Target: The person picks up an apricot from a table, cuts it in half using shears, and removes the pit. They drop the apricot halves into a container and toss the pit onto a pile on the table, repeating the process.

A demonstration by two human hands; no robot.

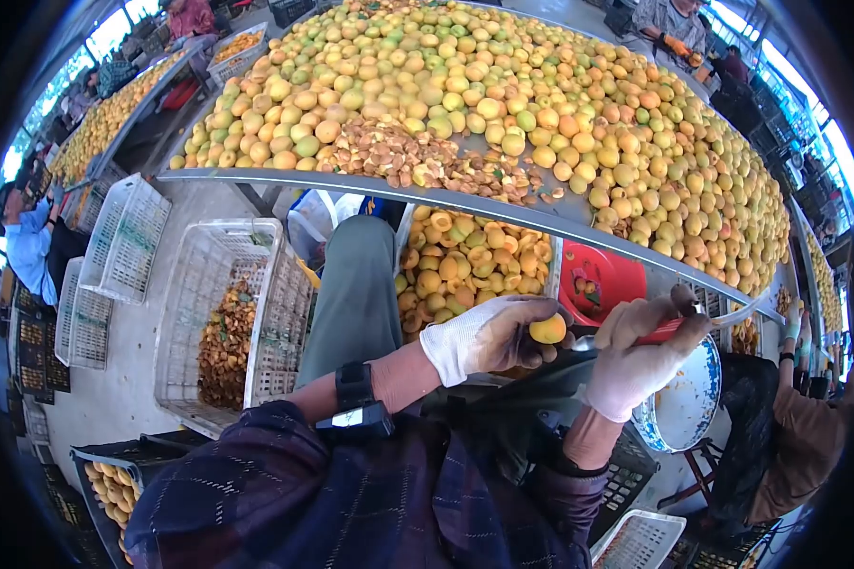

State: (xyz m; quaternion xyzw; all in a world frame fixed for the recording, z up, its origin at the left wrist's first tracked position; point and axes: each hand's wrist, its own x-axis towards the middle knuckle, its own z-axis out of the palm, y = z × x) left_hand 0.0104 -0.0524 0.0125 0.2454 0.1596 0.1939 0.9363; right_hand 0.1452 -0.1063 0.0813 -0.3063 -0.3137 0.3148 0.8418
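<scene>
My left hand (508,337), in a white knit glove with darkened fingers, is closed around an orange-yellow apricot (547,329). Just right of it, my right hand (636,356), also gloved, is wrapped around a small red-handled tool (662,331). A short metal tip shows between that hand and the apricot; the tool's exact kind is mostly hidden by my fingers. Below my hands, a crate of apricot halves (474,266) stands under the table edge. A red basin (603,280) sits behind my right hand.
A metal-edged table (351,184) is heaped with whole apricots (503,85) and a pile of pits (389,152). A white crate (185,313) on my left contains brown scraps. A blue-and-white bucket (683,408) stands at right, near another person (807,427). More people work at surrounding tables.
</scene>
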